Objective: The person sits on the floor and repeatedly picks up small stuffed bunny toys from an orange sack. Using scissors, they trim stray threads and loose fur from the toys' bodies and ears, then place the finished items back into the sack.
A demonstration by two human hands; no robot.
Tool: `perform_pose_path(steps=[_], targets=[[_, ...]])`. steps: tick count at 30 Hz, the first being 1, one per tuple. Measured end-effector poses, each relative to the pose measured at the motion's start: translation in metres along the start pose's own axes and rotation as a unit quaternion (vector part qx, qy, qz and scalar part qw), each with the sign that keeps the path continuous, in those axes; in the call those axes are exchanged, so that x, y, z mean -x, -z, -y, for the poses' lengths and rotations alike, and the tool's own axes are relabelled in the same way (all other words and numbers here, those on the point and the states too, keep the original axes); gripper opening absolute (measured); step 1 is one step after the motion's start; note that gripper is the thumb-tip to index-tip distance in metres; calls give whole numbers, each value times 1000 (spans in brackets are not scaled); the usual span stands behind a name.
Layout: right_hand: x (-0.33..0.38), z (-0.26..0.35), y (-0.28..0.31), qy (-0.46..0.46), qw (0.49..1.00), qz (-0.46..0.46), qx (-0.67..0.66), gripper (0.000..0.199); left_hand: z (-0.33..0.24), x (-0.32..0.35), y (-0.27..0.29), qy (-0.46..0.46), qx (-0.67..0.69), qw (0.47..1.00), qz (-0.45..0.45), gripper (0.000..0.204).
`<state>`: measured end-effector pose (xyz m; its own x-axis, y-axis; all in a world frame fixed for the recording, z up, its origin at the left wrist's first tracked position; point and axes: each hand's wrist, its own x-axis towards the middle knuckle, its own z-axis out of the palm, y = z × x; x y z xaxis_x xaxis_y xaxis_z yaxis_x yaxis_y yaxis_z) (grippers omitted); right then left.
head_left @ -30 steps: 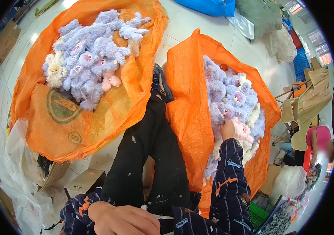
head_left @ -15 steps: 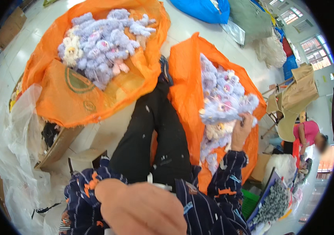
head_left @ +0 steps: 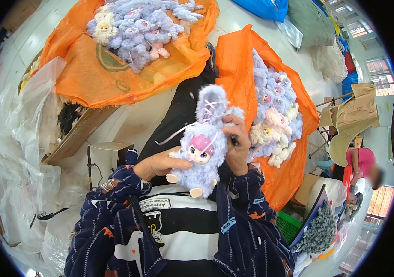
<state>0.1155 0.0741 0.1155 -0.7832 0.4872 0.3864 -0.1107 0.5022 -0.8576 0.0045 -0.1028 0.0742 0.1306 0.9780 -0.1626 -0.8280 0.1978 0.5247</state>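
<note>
While the lavender plush doll (head_left: 202,151) lies ears-away between them, left hand (head_left: 159,163) pinches its torso, right hand (head_left: 238,148) its head.

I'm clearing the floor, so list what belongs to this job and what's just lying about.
In use: lilac toy in left hand and right hand; right orange bag; likely left orange bag.
Lying about: clear plastic; green crate; blue bag.

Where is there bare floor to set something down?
White floor tiles lie bare between the left orange sack and blue bag, and beyond the right orange sack, toward the grey-green sack. Crowded: both sacks, heaped with plush toys; the left side, under clear plastic sheeting.
</note>
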Motion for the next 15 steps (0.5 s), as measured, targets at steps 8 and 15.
perform_pose_path(steps=[8, 15], targets=[[16, -10, 8, -356, 913, -115, -163, 19, 2, -5, -3, -41, -76, 993, -82, 52], [16, -31, -15, -319, 910, -152, -217, 24, 33, -10, 12, -18, -199, 975, -96, 50]])
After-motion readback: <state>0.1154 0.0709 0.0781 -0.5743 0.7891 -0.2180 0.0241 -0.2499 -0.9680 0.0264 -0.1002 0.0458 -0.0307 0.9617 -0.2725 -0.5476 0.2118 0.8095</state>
